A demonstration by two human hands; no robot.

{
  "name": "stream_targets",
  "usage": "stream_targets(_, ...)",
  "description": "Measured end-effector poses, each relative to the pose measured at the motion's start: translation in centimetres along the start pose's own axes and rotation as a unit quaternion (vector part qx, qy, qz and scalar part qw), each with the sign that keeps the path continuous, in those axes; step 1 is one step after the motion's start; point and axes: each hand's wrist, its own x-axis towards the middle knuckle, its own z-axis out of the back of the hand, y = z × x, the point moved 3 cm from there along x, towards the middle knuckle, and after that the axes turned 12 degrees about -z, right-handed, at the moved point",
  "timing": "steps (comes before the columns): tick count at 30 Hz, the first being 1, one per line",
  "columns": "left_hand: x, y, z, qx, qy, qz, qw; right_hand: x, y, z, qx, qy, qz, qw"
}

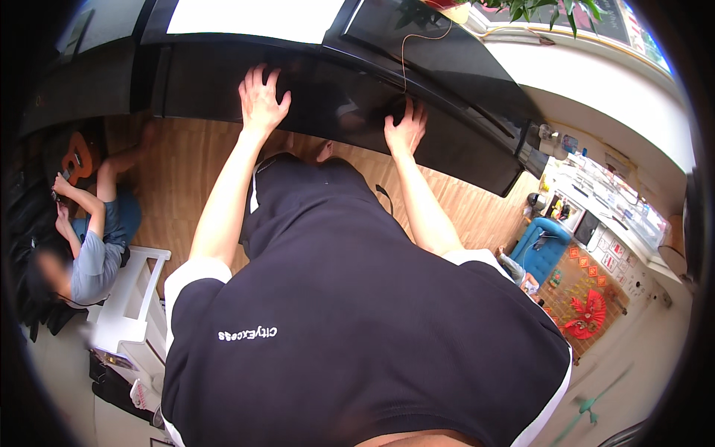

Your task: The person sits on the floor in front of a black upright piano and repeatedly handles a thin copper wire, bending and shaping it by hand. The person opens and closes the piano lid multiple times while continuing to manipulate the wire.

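Observation:
A long glossy black surface (320, 93), which looks like the closed lid of a piano, stretches across in front of me. My left hand (261, 103) rests on it toward the left, palm down, fingers spread. Farther right, my right hand (407, 128) lies on the same surface near its front edge, fingers apart and slightly bent. Neither hand holds anything that I can see. Behind my left hand is a bright white panel (249, 18), too washed out to make out. A thin cable (404, 63) runs down close to my right hand.
A seated person (93, 257) holds a small orange-brown guitar-like instrument (80, 158) at left, beside a white stand (123, 324). A leafy plant (551, 9) stands at the top right. A blue sofa (542, 249), another person and a cluttered counter (596, 194) are at right. The floor (186, 194) is wooden.

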Motion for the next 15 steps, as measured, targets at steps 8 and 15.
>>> stream_targets(8,-0.7,0.5,-2.5,0.091,0.013,-0.034,0.995,-2.3,-4.8,-2.3,-0.065,-0.042,0.003,0.997)
stream_targets(15,-1.2,0.2,-2.0,0.072,-0.013,-0.020,0.997,-3.0,-4.7,-3.8,-0.063,-0.110,0.034,0.991)
